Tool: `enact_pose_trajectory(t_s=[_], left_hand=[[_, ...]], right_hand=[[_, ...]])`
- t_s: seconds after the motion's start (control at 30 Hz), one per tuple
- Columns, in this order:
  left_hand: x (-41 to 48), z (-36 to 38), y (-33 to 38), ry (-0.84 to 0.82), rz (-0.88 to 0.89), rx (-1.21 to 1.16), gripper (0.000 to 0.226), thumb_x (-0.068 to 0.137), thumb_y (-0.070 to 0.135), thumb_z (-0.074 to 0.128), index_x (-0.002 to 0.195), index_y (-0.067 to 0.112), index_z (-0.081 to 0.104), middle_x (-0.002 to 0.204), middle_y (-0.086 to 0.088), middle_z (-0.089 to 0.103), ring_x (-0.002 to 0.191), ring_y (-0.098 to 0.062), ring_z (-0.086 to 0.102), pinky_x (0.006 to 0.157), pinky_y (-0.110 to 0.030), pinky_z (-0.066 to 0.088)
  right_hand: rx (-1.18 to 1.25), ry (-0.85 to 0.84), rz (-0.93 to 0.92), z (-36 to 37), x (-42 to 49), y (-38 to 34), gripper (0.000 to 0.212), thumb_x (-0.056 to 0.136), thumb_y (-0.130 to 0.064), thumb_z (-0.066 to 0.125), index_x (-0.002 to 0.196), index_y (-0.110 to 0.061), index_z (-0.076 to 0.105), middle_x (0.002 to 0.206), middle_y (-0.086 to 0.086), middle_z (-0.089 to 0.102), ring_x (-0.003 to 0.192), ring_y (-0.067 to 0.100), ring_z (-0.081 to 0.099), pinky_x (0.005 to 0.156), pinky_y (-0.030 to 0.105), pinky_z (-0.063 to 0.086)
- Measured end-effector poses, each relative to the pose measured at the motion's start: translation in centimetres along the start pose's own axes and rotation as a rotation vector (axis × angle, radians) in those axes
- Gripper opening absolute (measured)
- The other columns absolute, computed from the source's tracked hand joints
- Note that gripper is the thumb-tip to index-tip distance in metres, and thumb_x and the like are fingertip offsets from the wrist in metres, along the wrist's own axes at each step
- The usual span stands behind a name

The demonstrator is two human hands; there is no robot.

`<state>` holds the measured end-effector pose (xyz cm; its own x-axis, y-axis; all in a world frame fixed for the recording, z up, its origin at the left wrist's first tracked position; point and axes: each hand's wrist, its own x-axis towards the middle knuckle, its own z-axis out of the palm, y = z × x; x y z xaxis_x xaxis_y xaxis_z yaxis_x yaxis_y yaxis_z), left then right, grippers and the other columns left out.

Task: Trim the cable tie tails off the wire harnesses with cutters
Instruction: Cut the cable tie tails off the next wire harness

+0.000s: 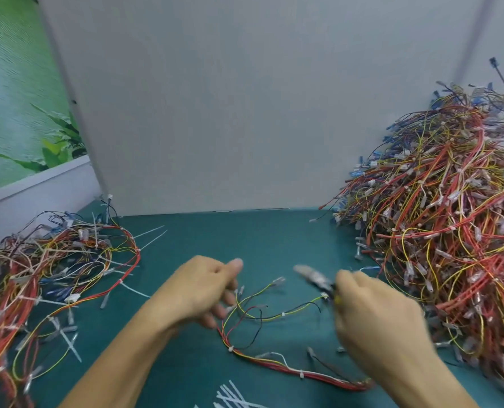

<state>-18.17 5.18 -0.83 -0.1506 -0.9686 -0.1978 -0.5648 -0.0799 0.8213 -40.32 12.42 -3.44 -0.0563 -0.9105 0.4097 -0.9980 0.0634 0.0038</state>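
The person works on one loose wire harness of red, yellow, black and white leads (259, 316), which lies on the teal bench (244, 237) between the two hands. The right hand (374, 313) is curled around the handles of a pair of small grey-nosed cutters (315, 278), whose tip points up and to the left, clear of the wires. Motion blur hides whether the blades are apart. The left hand (203, 290) hovers over the harness's near-left end with the thumb raised and the fingers bent down toward the leads. It is not clear whether they pinch a wire or only touch it.

The small white cable ties on this harness (283, 315) seem to carry no long tails, so it looks finished or nearly so. A low tangle of harnesses with long white tails sticking out (53, 275) lies to the left, and a tall heap of harnesses (450, 231) rises to the right. Cut white tie tails (233, 399) lie at the near edge.

The next move probably calls for checking for a remaining tail. If one is found, the left hand should hold that tie steady while the blades close flush against its head, clear of the insulation.
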Motion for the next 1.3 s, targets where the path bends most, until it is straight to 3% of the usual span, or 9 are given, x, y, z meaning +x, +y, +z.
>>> enact_pose_trajectory(t_s=[0.1,0.23,0.47,0.57,0.67,0.77,0.87,1.03,1.3], left_hand=[[1.1,-0.6,-2.3,0.151,-0.081,0.612,0.06,0.087,0.065,0.045,0.069,0.01,0.057,0.075,-0.006,0.067,0.069,-0.028,0.065,0.063,-0.029,0.053],[1.4,1.5,-4.0,0.06,-0.188,0.822,0.07,0.064,0.085,0.05,0.062,0.016,0.045,0.077,0.001,0.054,0.076,-0.022,0.055,0.064,-0.027,0.041],[2.4,3.7,-4.0,0.12,-0.139,0.765,0.012,0.073,0.024,0.063,0.078,0.014,0.058,0.087,-0.006,0.063,0.084,-0.027,0.064,0.064,-0.029,0.047],[3.6,2.9,-4.8,0.244,-0.097,0.543,0.013,0.075,0.014,0.058,0.086,0.011,0.063,0.09,-0.009,0.07,0.085,-0.03,0.068,0.07,-0.032,0.055],[5.2,0.8,-5.2,0.416,0.022,-0.076,0.017,0.083,0.005,0.063,0.099,0.011,0.061,0.078,-0.007,0.071,0.069,-0.024,0.069,0.067,-0.034,0.059],[6.1,-0.7,-4.4,0.492,0.142,-0.658,0.012,0.091,-0.004,0.057,0.098,0.002,0.063,0.07,-0.006,0.06,0.057,-0.014,0.057,0.05,-0.023,0.056],[6.6,-1.2,-4.4,0.499,0.186,-0.828,0.015,0.096,-0.001,0.048,0.09,0.005,0.061,0.077,-0.005,0.055,0.064,-0.009,0.059,0.055,-0.028,0.059],[6.7,-0.6,-5.9,0.508,0.105,-0.992,0.02,0.1,0.001,0.042,0.088,0.01,0.055,0.084,-0.007,0.057,0.074,-0.026,0.063,0.06,-0.039,0.06],[6.6,-0.2,-5.7,0.519,0.14,-1.085,0.017,0.097,-0.001,0.046,0.088,0.011,0.055,0.079,-0.008,0.063,0.063,-0.022,0.071,0.058,-0.033,0.061]], right_hand=[[-0.056,-0.194,0.254,0.0,-0.3,3.1,0.024,0.093,-0.043,0.04,0.078,-0.025,0.036,0.078,-0.004,0.049,0.089,0.023,0.064,0.061,0.031,0.038],[-0.07,-0.462,0.277,1.8,-0.1,4.1,0.033,0.094,-0.047,0.041,0.11,-0.023,0.057,0.116,0.001,0.059,0.108,0.024,0.06,0.075,0.034,0.042],[-0.039,-0.415,0.286,4.4,2.3,2.5,0.019,0.084,-0.023,0.048,0.102,-0.019,0.044,0.113,0.004,0.06,0.108,0.028,0.06,0.07,0.034,0.037],[0.203,-0.378,0.38,5.0,3.9,2.1,0.029,0.082,-0.033,0.059,0.097,-0.015,0.042,0.107,0.009,0.062,0.103,0.033,0.06,0.072,0.034,0.042],[0.599,-0.301,0.539,5.1,6.1,2.3,0.026,0.074,-0.026,0.069,0.087,-0.011,0.054,0.082,0.011,0.065,0.08,0.033,0.061,0.067,0.035,0.049],[1.231,-0.339,0.671,5.4,7.9,2.3,0.02,0.079,-0.004,0.064,0.065,-0.01,0.051,0.049,0.006,0.041,0.042,0.02,0.036,0.045,0.025,0.029],[1.747,-0.473,0.825,5.8,8.6,2.0,0.02,0.087,0.003,0.054,0.072,-0.01,0.056,0.052,0.003,0.035,0.038,0.01,0.029,0.04,0.018,0.024],[1.863,-0.354,0.9,7.0,8.7,1.3,0.017,0.088,0.007,0.051,0.083,-0.009,0.057,0.05,0.004,0.046,0.035,0.01,0.044,0.034,0.019,0.033],[1.916,-0.247,0.921,7.6,8.9,1.8,0.019,0.09,0.006,0.054,0.082,-0.011,0.059,0.048,0.001,0.055,0.039,0.008,0.054,0.036,0.017,0.037]])
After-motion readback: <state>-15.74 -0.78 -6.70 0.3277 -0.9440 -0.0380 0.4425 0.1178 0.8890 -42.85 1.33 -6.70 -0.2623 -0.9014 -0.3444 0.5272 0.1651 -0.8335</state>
